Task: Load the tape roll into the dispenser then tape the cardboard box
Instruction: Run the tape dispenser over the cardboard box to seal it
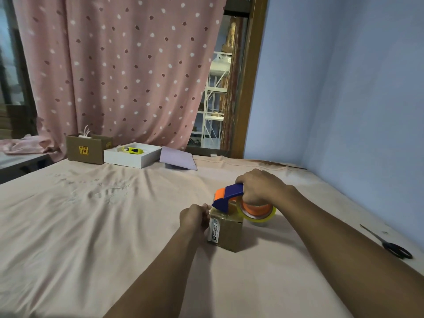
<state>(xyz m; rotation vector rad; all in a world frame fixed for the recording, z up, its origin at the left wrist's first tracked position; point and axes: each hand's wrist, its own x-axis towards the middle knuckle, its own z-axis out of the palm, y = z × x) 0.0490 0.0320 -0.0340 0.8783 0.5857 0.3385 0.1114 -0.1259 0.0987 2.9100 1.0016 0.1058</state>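
A small brown cardboard box point(229, 235) with a white label on its left side stands on the pink cloth. On top of it rests a blue and orange tape dispenser point(226, 195) with a clear tape roll point(259, 213) mounted on its orange hub. My right hand point(259, 187) grips the dispenser's handle from above. My left hand point(195, 218) is closed against the box's upper left edge, fingers pressing at the corner where a strip of tape lies across the top.
Black scissors point(390, 244) lie at the right near the blue wall. At the back stand an open brown box point(86, 150), a white tray point(132, 157) holding a yellow tool, and a lilac sheet point(177, 158). A pink dotted curtain hangs behind.
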